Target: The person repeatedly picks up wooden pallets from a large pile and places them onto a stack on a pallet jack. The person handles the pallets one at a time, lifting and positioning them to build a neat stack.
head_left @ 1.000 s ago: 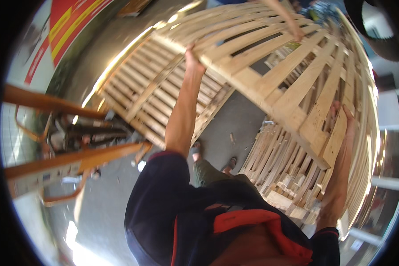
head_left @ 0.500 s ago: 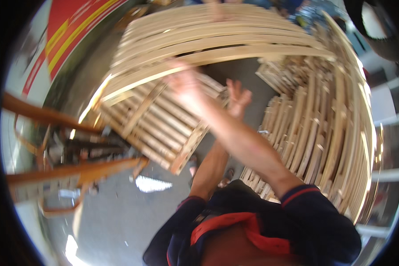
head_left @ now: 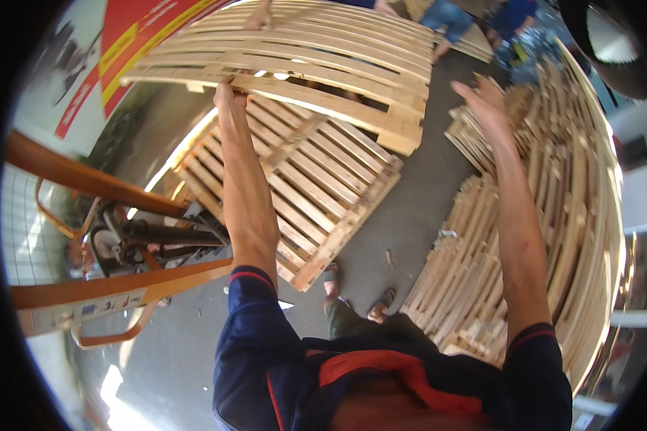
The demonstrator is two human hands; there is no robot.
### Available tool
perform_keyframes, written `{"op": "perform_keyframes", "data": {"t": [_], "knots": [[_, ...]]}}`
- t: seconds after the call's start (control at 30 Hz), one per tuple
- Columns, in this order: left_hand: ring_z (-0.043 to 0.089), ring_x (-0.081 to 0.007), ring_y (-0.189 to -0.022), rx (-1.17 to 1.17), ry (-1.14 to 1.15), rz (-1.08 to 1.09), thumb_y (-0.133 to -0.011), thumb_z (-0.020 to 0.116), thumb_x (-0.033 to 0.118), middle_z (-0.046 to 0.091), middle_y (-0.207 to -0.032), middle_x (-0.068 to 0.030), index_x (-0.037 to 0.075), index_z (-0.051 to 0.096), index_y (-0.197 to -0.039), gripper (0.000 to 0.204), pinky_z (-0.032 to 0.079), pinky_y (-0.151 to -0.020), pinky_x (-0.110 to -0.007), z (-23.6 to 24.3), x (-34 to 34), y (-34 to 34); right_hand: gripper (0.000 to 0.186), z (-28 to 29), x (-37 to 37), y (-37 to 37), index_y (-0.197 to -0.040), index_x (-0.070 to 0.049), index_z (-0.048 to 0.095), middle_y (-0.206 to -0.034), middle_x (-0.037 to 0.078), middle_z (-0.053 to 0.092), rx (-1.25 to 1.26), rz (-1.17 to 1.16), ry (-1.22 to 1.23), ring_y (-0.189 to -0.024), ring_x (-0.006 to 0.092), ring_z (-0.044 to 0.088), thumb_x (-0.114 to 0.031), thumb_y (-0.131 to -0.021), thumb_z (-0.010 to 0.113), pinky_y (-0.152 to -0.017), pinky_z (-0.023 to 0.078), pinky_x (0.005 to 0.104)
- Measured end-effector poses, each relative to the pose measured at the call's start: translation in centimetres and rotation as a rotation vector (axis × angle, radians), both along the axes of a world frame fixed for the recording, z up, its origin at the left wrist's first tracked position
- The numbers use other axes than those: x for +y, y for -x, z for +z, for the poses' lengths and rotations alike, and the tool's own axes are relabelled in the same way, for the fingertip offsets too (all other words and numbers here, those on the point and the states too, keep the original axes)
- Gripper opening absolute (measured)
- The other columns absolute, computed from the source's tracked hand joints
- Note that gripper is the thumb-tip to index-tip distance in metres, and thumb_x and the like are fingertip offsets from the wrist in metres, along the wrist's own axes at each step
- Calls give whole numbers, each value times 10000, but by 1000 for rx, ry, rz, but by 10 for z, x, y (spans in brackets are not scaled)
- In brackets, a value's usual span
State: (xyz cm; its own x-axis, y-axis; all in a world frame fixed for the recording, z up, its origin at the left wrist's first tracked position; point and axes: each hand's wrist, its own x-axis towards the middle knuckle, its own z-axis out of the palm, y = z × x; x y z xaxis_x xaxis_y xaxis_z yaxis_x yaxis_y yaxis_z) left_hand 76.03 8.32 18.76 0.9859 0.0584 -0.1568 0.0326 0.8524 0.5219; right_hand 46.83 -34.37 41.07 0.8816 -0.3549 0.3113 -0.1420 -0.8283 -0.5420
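Note:
A slatted wooden pallet is held up, tilted, at the far side. My left hand has its fingers closed round the near slat, towards the pallet's left part. Off the pallet's right end, my right hand is raised with fingers apart and nothing in it. A second slatted pallet lies lower, partly hidden by the raised one and my left forearm. Another person's hand touches the raised pallet from the far side.
Long stacked wooden strips fill the right side. Orange-framed equipment with dark machinery stands at left. A red and yellow banner hangs at far left. Other people and clear plastic wrapping are at the back right. Grey floor shows between.
The raised pallet has shifted left, uncovering more of the lower one. My crossed arms have parted: the left hand now grips the pallet, and the right has swung right.

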Motion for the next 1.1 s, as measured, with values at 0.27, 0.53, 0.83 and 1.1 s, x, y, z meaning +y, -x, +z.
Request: {"op": "perform_keyframes", "data": {"t": [0.27, 0.53, 0.83, 1.1], "knots": [[516, -365, -1204, 268, -520, -153, -990, 531, 281, 496, -1333, -223, -22, 395, -1345, 486, 462, -955, -538, -57, 121, -10, 673, -255, 99, -56, -1364, 14, 431, -1286, 162, 567, 109, 244, -1961, -1186, 313, 558, -321, -862, 730, -986, 471, 466], [404, -454, -1315, 312, -539, -485, -950, 394, 622, 287, -1480, -332, -69, 154, -1485, 906, 390, -1074, -564, -114, -14, 257, 414, -348, 177, -47, -1238, -48, 560, -1158, 56, 623, 93, 62, -1780, -1056, 190, 601, -167, -874, 718, -899, 518, 387], [642, -181, -905, 570, -598, -90, -938, 644, 336, 662, -1055, -101, -18, 592, -1143, 412, 524, -816, -327, -218, -46, 304, 507, -423, 207, 12, -1285, -101, 502, -1274, 65, 567, 424, -36, -1692, -1199, 261, 538, -223, -853, 739, -998, 421, 536], [639, -168, -938, 623, -429, -76, -946, 646, 264, 656, -1060, -81, -27, 580, -1166, 371, 529, -831, -310, -249, -41, 383, 517, -447, 149, 65, -1282, -146, 469, -1193, 56, 552, 265, -315, -1929, -1167, 237, 506, -343, -869, 709, -1006, 419, 524]]}}
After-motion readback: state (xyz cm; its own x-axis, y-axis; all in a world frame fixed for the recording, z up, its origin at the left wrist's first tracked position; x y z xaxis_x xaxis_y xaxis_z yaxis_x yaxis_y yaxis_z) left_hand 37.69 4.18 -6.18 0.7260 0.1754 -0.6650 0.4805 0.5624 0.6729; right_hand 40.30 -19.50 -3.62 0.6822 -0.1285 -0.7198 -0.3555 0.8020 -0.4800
